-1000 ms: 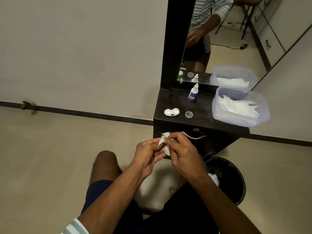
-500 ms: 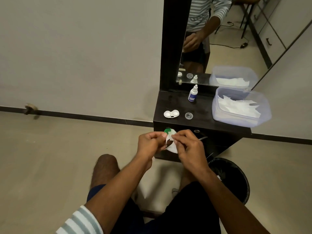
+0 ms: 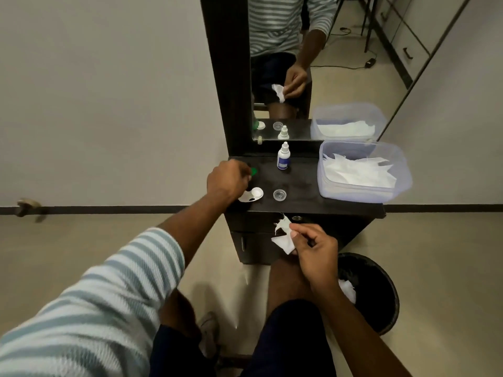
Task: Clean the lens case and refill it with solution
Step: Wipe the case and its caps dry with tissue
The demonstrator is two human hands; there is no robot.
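The white lens case [image 3: 253,194] lies open on the dark dresser top [image 3: 302,183], partly hidden by my left hand [image 3: 227,180]. That hand is over the top's left end, fingers closed on a green lens-case cap [image 3: 254,171]. My right hand [image 3: 313,247] stays below the dresser's front edge and pinches a crumpled white tissue [image 3: 283,235]. A small solution bottle [image 3: 283,156] with a blue label stands upright near the mirror. A clear round cap [image 3: 279,195] sits to the right of the case.
A clear plastic tub [image 3: 364,172] of white tissues fills the dresser's right end. A black waste bin [image 3: 378,292] with used tissue stands on the floor at the right. A tall mirror [image 3: 283,63] rises behind the dresser. My knees are below.
My hands have separated. The left hand carried the green cap up to the dresser's left end; the right hand kept the tissue and stayed low in front of the drawer.
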